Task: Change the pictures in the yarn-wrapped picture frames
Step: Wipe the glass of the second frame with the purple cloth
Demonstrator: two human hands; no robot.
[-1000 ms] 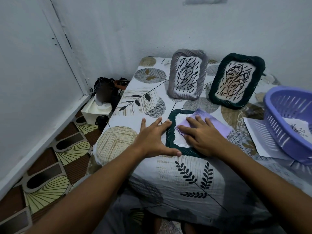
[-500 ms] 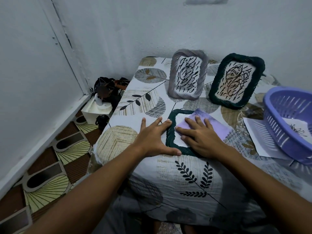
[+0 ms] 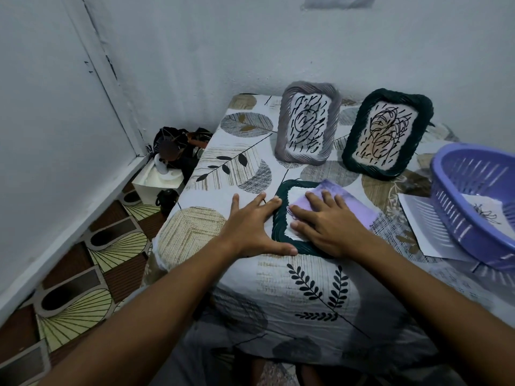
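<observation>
A dark green yarn-wrapped frame (image 3: 281, 215) lies flat near the table's front edge. Over its opening lies a purple sheet (image 3: 354, 203), with my right hand (image 3: 326, 221) pressed flat on it, fingers straight. My left hand (image 3: 250, 227) rests spread on the cloth, its fingertips and thumb touching the frame's left and front edges. At the back, a grey yarn frame (image 3: 308, 122) and a second dark green frame (image 3: 387, 135) stand upright, each holding a black scribble picture.
A purple plastic basket (image 3: 459, 215) with a drawing inside sits at the right, over a white sheet of paper (image 3: 423, 218). The leaf-print cloth (image 3: 217, 176) covers the table. On the floor at left are a white box (image 3: 156, 182) and dark items. The wall is close behind.
My right hand has slid slightly leftward over the purple sheet, pressing it further across the flat frame. My left hand has stayed in place.
</observation>
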